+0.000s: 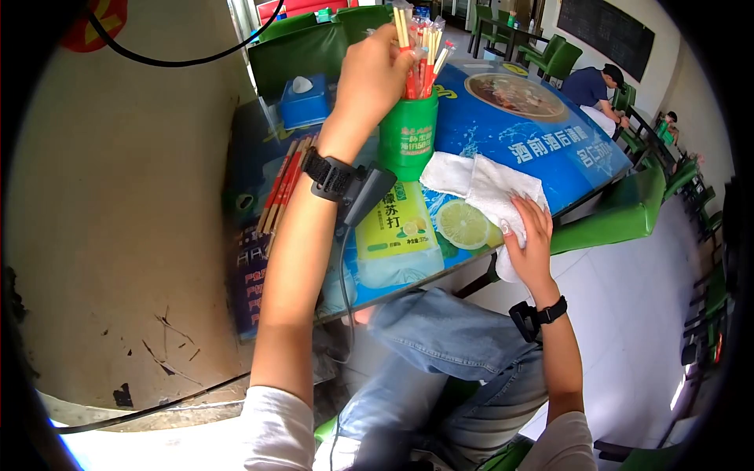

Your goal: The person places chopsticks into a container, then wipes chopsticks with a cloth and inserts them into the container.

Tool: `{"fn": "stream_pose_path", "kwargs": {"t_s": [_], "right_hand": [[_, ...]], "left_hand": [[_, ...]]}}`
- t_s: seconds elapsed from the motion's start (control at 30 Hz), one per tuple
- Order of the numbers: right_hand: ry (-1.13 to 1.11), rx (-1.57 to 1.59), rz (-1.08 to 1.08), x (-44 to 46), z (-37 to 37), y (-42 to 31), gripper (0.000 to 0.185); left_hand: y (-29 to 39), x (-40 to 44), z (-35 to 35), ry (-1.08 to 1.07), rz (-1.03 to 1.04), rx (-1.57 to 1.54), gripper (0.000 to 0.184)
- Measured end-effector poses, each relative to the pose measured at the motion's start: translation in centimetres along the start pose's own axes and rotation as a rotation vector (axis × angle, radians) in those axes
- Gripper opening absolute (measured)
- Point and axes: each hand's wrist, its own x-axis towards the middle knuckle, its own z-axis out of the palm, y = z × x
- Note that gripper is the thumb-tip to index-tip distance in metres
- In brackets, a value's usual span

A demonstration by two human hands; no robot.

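My left hand [372, 77] is closed around wrapped chopsticks [403, 31] at the mouth of a green plastic cup [407, 140]. More chopsticks in red and clear wrappers stand upright in that cup. Near the table's right edge, my right hand [532, 235] rests on a folded white cloth [503, 187], its thumb and fingers gripping the end that hangs over the edge. To the left of my left forearm lies a bundle of red-wrapped chopsticks [284, 182], partly hidden by the arm. Both wrists wear black straps with devices.
The table [479, 122] has a blue printed top. A blue tissue box [305, 102] stands behind my left forearm. A wall [133, 196] borders the left side, with a cable along it. Green chairs [616, 210] stand around. A person [589, 88] sits at the far right.
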Motion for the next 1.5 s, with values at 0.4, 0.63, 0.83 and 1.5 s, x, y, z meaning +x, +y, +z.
{"fn": "stream_pose_path", "kwargs": {"t_s": [0.4, 0.63, 0.83, 1.5], "right_hand": [[0.005, -0.029, -0.015, -0.2, 0.1, 0.2, 0.047], [-0.007, -0.021, -0.032, -0.3, 0.0, 0.4, 0.049], [-0.007, -0.005, -0.037, -0.4, -0.2, 0.4, 0.049], [0.002, -0.020, -0.053, -0.4, 0.1, 0.5, 0.048]], "left_hand": [[-0.3, -1.1, -0.4, -0.453, -0.055, 0.222, 0.023], [0.9, -2.5, 1.1, -0.492, -0.038, 0.385, 0.046], [1.5, -1.9, -0.3, -0.509, 0.016, 0.408, 0.040], [2.5, 0.1, -2.0, -0.214, 0.114, 0.066, 0.019]]}}
